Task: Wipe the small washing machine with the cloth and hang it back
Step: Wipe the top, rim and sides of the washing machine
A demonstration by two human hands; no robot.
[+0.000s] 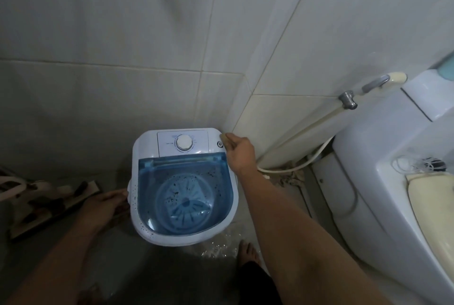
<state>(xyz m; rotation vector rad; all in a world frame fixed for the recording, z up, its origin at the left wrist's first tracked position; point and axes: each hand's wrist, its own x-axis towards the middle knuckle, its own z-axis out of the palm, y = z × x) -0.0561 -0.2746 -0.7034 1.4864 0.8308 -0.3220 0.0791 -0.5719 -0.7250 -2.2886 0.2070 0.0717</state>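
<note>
view from above, looking down into a tiled bathroom corner. a small washing machine (pixel 184 186), white with a clear blue lid, stands on the wet floor against the wall, with a white dial (pixel 183 143) on its back panel. the right hand (pixel 239 151) reaches to the machine's back right corner and pinches a small pale cloth (pixel 223 138) against the rim there, just beside a little round button; only a corner of the cloth shows past the fingers. the left hand (pixel 104 206) rests against the machine's left side with fingers fairly straight, touching it and seeming to steady it.

the cloth looks soft and limp, likely damp, easy to bunch in the fingers. the machine looks like light plastic that could slide on the wet floor, so bracing its side seems sensible; the rim is probably the firmest place to hold.

through the lid, the tub shows a blue ribbed disc at the bottom and dark specks scattered around it. dark specks also dot the white rim at front left. a toilet (pixel 393 157) stands to the right, with a spray hose (pixel 307 127) on the wall.
</note>
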